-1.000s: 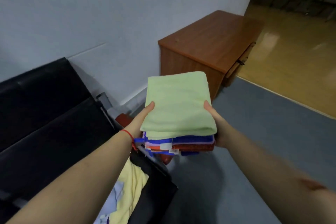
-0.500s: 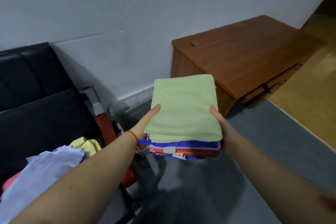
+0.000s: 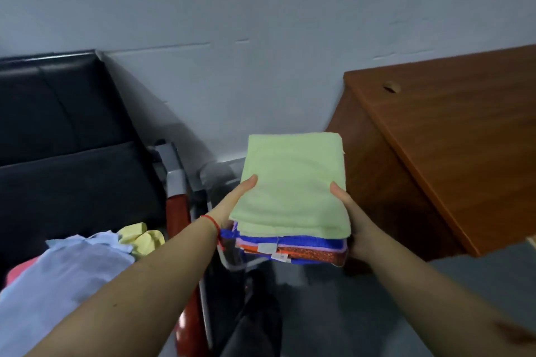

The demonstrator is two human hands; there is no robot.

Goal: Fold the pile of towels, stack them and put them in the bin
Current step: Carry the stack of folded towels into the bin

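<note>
While both hands (image 3: pixel 293 211) grip the towel stack (image 3: pixel 293 203), no bin is visible.

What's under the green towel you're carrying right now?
Under the green towel sit folded towels, only their near edges showing: blue, lilac, orange-red. Their count and the fingers beneath the stack are hidden; each thumb rests on top.

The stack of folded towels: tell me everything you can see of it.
The stack of folded towels is held level in mid-air between the left hand and right hand, thumbs on top. A pale green towel lies uppermost, soft terry-looking cloth; blue, lilac and orange-red layers with small white tags show beneath. It hangs above grey floor, beside the wooden cabinet.
</note>
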